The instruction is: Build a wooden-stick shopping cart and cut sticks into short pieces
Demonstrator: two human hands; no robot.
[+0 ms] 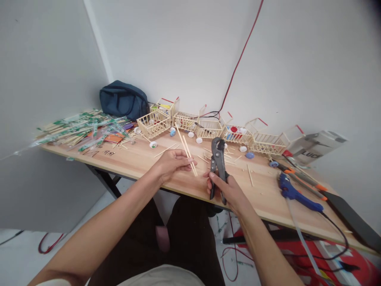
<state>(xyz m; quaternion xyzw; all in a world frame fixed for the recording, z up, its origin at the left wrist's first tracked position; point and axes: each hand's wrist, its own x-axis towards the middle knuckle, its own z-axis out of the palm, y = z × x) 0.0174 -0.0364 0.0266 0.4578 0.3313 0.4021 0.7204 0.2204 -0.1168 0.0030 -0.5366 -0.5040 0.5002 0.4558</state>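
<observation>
Two thin wooden chopsticks (185, 145) are pinched between the thumb and fingers of my left hand (175, 163), tilted with their upper ends toward the wall. My right hand (224, 186) grips the handles of a dark ratchet cutter (218, 159), its head pointing up and away from me. A small gap separates the cutter from the chopsticks. Behind both hands stands a row of small carts built from sticks, among them a cart (154, 124) at the left and a cart (269, 143) at the right. Short cut sticks (205, 158) lie between my hands and the carts.
Green-marked packets of chopsticks (80, 129) pile up at the left beside a blue bag (123, 99). To the right lie a blue glue gun (297, 194) with its cord, orange-handled pliers (309, 180), a black tray (351, 218) and a white box (318, 147). A red cable (242, 55) runs down the wall.
</observation>
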